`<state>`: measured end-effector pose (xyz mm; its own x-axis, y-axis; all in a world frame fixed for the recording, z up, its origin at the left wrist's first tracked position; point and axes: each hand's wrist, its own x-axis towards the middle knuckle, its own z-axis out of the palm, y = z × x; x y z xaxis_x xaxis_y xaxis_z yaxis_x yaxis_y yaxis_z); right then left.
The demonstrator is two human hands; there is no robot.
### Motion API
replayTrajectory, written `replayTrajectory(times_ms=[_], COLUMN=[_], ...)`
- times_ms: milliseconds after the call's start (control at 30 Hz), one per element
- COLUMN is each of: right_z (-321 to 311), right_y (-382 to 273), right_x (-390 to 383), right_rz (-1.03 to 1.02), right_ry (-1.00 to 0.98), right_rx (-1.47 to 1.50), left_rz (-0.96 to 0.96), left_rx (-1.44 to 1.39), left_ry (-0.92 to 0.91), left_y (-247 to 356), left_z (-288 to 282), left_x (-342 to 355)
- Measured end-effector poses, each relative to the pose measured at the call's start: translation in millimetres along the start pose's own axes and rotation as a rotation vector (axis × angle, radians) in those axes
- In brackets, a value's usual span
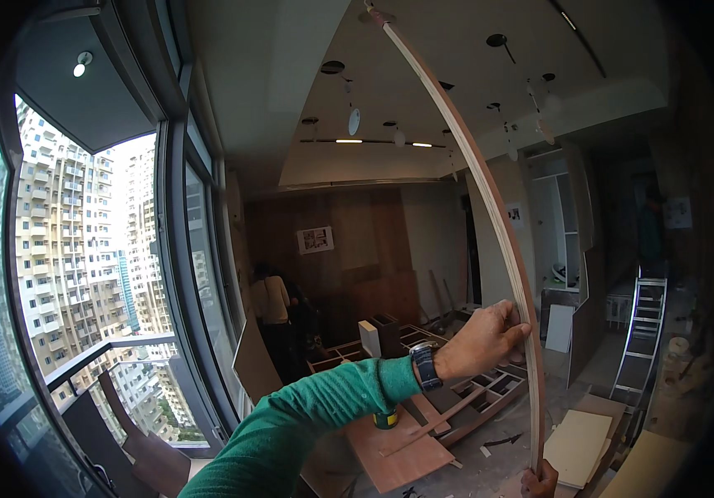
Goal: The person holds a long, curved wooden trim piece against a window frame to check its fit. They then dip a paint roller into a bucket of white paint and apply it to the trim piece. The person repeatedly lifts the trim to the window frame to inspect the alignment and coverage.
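Observation:
A long, narrow plywood strip [490,195] stands almost upright before me, its layered edge showing. It looks curved in this wide view. My left hand [490,336], in a green sleeve with a dark-strapped watch [425,365] at the wrist, is closed around the strip partway up. Lower down, at the picture's bottom edge, my right hand [540,481] grips the same strip; only some of its fingers show. The strip's top end reaches up near the ceiling, and whether it touches there I cannot tell. Its lower end is hidden behind my right hand.
Wood frames [490,394] and a reddish plywood sheet [398,448] lie on the floor ahead. Pale boards [581,444] are stacked at right, near a metal ladder [643,324]. One person [272,299] is at the back left, another [650,224] by the ladder. Tall windows [195,241] line the left.

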<state>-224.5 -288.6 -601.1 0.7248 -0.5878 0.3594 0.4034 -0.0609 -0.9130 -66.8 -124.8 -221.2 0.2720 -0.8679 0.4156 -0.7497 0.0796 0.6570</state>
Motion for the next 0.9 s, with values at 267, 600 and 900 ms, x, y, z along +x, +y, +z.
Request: replayTrajectory(times_ms=[267,600,900], right_z=[-23.1,47.1,59.4], right_y=[19.8,-37.5,-23.1], right_x=[-28.1,-45.3,-56.8], right_rz=[-0.051,-0.134,-0.139], right_ry=[0.111,0.036,0.028], right_rx=[-0.226,-0.270,-0.219], left_rz=[0.089,0.185,0.251], left_rx=[-0.005,-0.023,0.071], left_ry=[-0.009,0.280,0.323], left_y=[11.5,14.7,24.1], left_z=[16.6,-40.6,-32.3], left_x=[5.2,-18.9,-28.2])
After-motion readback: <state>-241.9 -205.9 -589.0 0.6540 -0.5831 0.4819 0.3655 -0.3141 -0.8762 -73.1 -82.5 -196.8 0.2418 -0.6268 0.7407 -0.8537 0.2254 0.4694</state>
